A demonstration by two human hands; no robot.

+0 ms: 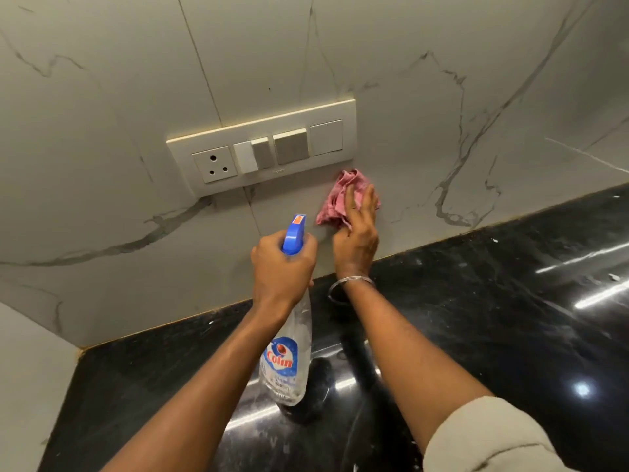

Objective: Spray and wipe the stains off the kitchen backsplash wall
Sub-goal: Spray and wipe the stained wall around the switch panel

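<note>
1. Head view, the deciding relation: the white grey-veined marble-look tiled backsplash wall (425, 114) is standing on the far side of both hands. The right hand (355, 236) is already lying on it. The left hand (284, 267) is hanging just short of it, so the right one is nearer.
2. The left hand is curling round the neck of the clear plastic spray bottle with the blue trigger head (289, 362). The bottle's long axis is running near to far, base towards the person, and the nozzle is facing the wall just below the cream switch and socket plate (262, 148).
3. The right hand is spreading straight fingers flat over the crumpled pink cloth (335, 199) and pressing it against the tile. The cloth is sitting just below the plate's right end and right of the nozzle.
4. The wall patch for wiping is lying between the plate and the glossy black stone counter (493, 318), around the cloth.
5. Wall appearance: smooth, matte grey-white, with thin dark tile joints. I cannot tell stains apart from the veining.
6. Judgement: wiping is looking like the step in hand; any spraying is needing aim away from the socket.
</note>
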